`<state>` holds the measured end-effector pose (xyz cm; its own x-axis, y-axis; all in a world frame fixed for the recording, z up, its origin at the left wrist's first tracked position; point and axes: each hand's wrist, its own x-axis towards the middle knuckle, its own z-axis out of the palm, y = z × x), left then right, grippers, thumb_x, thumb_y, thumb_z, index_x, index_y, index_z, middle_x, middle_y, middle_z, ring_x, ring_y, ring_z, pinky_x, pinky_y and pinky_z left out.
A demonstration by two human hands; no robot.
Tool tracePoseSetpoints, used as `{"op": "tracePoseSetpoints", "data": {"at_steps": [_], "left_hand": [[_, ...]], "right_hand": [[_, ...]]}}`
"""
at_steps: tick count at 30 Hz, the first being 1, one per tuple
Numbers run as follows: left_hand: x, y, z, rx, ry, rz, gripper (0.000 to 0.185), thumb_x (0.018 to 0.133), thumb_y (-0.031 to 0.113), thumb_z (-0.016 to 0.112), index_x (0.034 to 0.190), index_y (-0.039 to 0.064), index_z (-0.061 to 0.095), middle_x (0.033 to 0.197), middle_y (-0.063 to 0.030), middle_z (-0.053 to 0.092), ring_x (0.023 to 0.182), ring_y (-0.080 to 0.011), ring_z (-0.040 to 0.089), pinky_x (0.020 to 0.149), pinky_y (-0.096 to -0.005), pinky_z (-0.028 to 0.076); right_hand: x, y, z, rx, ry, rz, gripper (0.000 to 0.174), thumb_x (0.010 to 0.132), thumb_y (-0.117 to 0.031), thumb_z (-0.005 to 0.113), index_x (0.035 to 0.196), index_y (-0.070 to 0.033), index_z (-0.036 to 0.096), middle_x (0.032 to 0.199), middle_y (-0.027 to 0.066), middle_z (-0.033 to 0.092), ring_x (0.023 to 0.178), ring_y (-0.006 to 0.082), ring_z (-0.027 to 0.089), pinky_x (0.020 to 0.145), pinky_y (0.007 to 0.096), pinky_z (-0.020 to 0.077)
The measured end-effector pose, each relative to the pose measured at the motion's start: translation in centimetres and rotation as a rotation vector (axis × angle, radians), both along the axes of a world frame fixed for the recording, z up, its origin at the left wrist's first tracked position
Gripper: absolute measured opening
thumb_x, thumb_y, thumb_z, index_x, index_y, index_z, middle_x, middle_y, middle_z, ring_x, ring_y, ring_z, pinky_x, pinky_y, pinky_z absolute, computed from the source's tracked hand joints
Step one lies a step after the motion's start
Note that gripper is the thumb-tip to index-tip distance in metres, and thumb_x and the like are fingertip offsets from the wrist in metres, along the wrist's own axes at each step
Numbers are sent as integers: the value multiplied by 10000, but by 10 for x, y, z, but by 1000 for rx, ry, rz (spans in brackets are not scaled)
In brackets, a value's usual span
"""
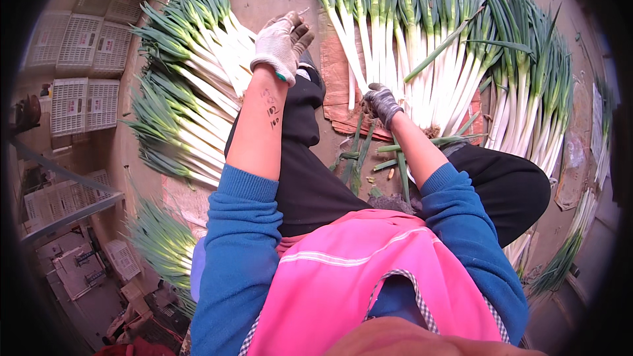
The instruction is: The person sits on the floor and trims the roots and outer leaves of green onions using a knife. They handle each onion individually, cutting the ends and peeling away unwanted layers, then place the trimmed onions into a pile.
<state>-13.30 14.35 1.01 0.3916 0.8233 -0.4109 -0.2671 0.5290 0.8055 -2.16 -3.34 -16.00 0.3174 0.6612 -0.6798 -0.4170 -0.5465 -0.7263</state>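
Observation:
My left hand (283,45), in a pale knit glove with a darker coated palm, is raised beside my dark trouser leg. Its fingers are loosely bent and a little apart, with no stalk in them; a thin pale scrap (303,11) shows at the fingertips. In a grey streaked glove, my right hand (383,105) is closed around the root end of a long green onion (350,52). That stalk slants up and left, its leaves pointing away from me. To its right lies a spread of long green onions (420,69), roots towards me, on an orange woven sack (336,74).
More long green onions (198,79) are piled on my left, leaves outward. Another bundle (531,89) lies at the right. Torn leaves (357,158) litter the floor between my legs. White plastic crates (79,42) stand at the far left, near a metal bar (71,217).

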Motion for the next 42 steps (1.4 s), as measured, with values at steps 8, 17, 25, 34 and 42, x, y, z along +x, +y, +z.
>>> {"op": "tracePoseSetpoints", "data": {"at_steps": [8, 17, 25, 34, 42], "left_hand": [[54, -39, -36, -171, 240, -295, 292, 896, 218, 499, 1136, 53, 471, 955, -99, 501, 847, -225, 547, 705, -355, 517], [59, -90, -26, -219, -96, -338, 168, 882, 179, 496, 759, 69, 462, 561, 10, 415, 440, -94, 372, 409, -224, 338], [57, -85, -4, -109, -164, -299, 171, 897, 145, 434, 751, 64, 401, 597, 0, 365, 452, -92, 330, 409, -226, 298], [1, -84, 64, 25, -275, -389, 121, 906, 183, 498, 851, 82, 460, 632, 25, 402, 427, -38, 351, 319, -167, 280], [-107, -170, 95, 78, 45, -621, 201, 914, 221, 465, 1017, 49, 458, 598, 25, 381, 366, -24, 302, 299, -152, 270]], "right_hand": [[-5, -81, 158, 499, 597, 32, 463, 750, -80, 578, 1175, -9, 408, 784, 124, 571, 528, 171, 544, 422, 237, 435], [-22, -63, 183, 185, 358, -11, 393, 843, -496, 515, 810, -106, 484, 594, 22, 539, 432, 141, 524, 376, 274, 431], [-51, -121, 179, 197, 23, 222, 169, 794, -188, 620, 837, -50, 532, 509, 25, 468, 374, 115, 452, 326, 281, 364], [-9, -155, 159, 102, -899, 394, 273, 762, -216, 634, 994, -78, 589, 794, 129, 633, 712, 262, 618, 656, 349, 486], [43, -79, 220, 469, -1776, 74, 323, 739, -151, 621, 1055, -98, 578, 979, 127, 591, 842, 288, 590, 706, 378, 483]]}}
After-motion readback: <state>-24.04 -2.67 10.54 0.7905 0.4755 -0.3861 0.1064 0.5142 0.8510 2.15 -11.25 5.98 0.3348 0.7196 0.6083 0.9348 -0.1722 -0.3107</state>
